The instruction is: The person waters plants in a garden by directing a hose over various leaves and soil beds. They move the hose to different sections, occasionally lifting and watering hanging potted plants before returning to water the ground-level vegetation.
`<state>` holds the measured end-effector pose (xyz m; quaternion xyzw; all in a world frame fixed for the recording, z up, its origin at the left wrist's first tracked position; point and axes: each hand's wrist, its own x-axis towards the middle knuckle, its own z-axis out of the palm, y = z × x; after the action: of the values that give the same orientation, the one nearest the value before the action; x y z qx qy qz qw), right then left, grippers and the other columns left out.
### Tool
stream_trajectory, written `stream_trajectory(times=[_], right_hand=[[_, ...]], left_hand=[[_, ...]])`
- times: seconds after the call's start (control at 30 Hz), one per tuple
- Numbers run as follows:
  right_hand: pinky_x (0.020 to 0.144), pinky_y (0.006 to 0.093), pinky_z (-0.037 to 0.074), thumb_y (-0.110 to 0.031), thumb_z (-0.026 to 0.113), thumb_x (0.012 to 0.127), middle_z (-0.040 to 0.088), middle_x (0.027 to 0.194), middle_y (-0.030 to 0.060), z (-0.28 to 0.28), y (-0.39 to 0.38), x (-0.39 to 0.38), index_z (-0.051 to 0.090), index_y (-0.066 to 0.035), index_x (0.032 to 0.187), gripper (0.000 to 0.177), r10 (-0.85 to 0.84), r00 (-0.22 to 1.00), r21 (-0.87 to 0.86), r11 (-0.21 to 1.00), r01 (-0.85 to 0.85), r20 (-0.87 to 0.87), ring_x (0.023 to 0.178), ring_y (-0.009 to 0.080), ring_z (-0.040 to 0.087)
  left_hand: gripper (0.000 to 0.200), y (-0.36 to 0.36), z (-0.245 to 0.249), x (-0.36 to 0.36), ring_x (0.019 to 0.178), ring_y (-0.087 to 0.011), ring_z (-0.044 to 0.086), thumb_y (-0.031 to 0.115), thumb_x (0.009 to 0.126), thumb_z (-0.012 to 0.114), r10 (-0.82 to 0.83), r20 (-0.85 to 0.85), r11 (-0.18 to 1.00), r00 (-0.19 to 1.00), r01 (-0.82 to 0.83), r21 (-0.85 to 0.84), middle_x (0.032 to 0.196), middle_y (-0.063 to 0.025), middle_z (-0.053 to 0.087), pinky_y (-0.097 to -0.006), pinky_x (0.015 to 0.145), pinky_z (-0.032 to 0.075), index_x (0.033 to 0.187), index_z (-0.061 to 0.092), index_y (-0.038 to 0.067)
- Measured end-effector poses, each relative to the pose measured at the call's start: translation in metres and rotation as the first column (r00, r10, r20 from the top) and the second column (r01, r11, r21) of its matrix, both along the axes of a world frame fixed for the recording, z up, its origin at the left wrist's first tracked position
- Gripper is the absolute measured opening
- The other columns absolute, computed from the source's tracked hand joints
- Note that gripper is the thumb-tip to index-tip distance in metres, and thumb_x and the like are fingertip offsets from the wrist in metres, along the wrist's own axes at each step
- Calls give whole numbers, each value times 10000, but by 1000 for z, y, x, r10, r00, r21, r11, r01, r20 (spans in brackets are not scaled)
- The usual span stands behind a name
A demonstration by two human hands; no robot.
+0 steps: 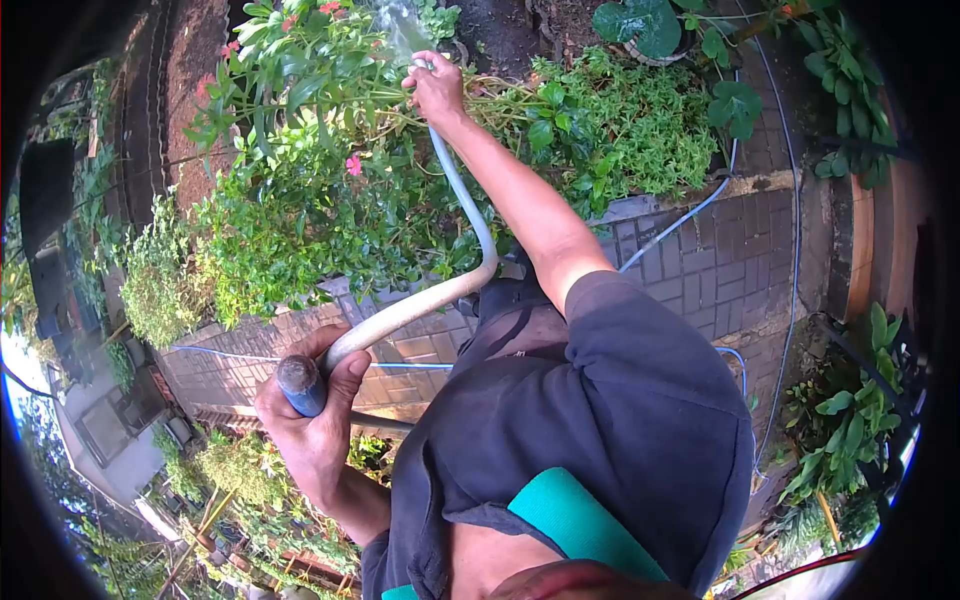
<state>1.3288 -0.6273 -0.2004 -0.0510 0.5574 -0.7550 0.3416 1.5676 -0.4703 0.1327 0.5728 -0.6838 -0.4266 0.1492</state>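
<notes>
My right hand (438, 92) is closed around the front end of a grey garden hose (462, 190), out over the plants. Water spray (400, 28) leaves the hose just beyond the fingers. From there the hose bends near my waist and runs back to my left hand (315, 410), closed at the lower left. Also in that hand is a blue handle (307, 395) with a worn brown end facing the camera. The rest of whatever the handle belongs to is hidden. Leafy green bushes (330, 210) with a few pink and red flowers stand below the hose.
Brick paving (690, 265) runs under me, bordered by a low curb. A thin blue hose (790, 150) trails over it at the right. Low ground cover (640, 125) and a potted broad-leaved plant (640, 25) grow at the upper right. More plants (240, 470) are at the lower left.
</notes>
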Motion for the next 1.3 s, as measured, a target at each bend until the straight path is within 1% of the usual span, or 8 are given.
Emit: stream_trajectory(times=[0.13, 0.23, 0.63, 0.73, 0.93, 1.03, 1.13, 1.3], right_hand=[[405, 257, 396, -46, 572, 842, 646, 647, 61, 1, -3, 0, 615, -58, 1032, 195, 5, 999, 16, 1000, -6, 44, 454, 95, 531], [303, 256, 319, 3, 510, 821, 632, 664, 67, 0, -7, -3, 578, -73, 1096, 293, 26, 999, -3, 1000, -26, 45, 385, 91, 451], [289, 244, 313, 0, 513, 826, 624, 673, 76, 7, -7, -9, 570, -63, 1121, 307, 61, 996, 68, 996, -65, 59, 396, 86, 457], [286, 242, 308, -6, 520, 828, 622, 677, 82, 7, -7, -11, 561, -60, 1128, 308, 80, 994, 82, 993, -86, 69, 396, 84, 455], [370, 259, 408, -49, 583, 832, 647, 647, 77, 1, -7, -11, 610, -61, 1051, 221, 51, 994, 55, 997, -56, 96, 429, 102, 535], [366, 262, 398, -56, 574, 841, 643, 641, 80, 4, -7, -11, 607, -62, 1059, 221, 36, 994, 66, 997, -43, 102, 417, 102, 520], [290, 238, 309, -13, 531, 833, 608, 663, 83, 4, -8, -11, 558, -50, 1110, 281, 52, 992, 44, 997, -57, 112, 386, 85, 442], [288, 238, 307, 3, 520, 823, 605, 655, 87, 7, -5, -9, 555, -50, 1125, 309, 67, 991, 44, 996, -72, 118, 383, 86, 441]], left_hand=[[363, -5, -3, 6, 626, -101, 563, 168, 761, 790, -13, 27, 1000, 1000, 14, -10, 706, -43, 625, -213, 576, 423, 1003, 648, -62], [366, -7, -3, 7, 622, -98, 559, 169, 764, 788, -14, 32, 1000, 999, 14, -6, 700, -40, 621, -212, 573, 418, 1012, 645, -61], [374, -14, -2, 0, 626, -99, 562, 189, 767, 792, -18, 33, 1000, 999, 18, 3, 699, -39, 623, -209, 582, 421, 1005, 652, -63], [250, -15, 1, -6, 654, -66, 508, 104, 760, 786, -6, 20, 1000, 1000, 6, 4, 723, 9, 611, -201, 592, 397, 957, 695, -20], [255, -17, -3, -3, 654, -66, 509, 103, 755, 790, -24, -2, 1000, 1000, 24, 1, 724, 10, 612, -202, 591, 398, 960, 696, -16], [393, -19, -2, -1, 630, -106, 568, 219, 757, 804, -42, 52, 999, 998, 42, -3, 711, -44, 628, -225, 590, 443, 998, 660, -56], [252, -19, 0, -4, 655, -65, 510, 93, 755, 788, -36, 30, 999, 999, 36, 7, 724, 12, 612, -200, 587, 396, 964, 697, -15], [259, -18, -2, -5, 666, -73, 531, 89, 747, 792, -24, 0, 1000, 1000, 24, 14, 733, -1, 631, -211, 604, 419, 964, 699, -17]])
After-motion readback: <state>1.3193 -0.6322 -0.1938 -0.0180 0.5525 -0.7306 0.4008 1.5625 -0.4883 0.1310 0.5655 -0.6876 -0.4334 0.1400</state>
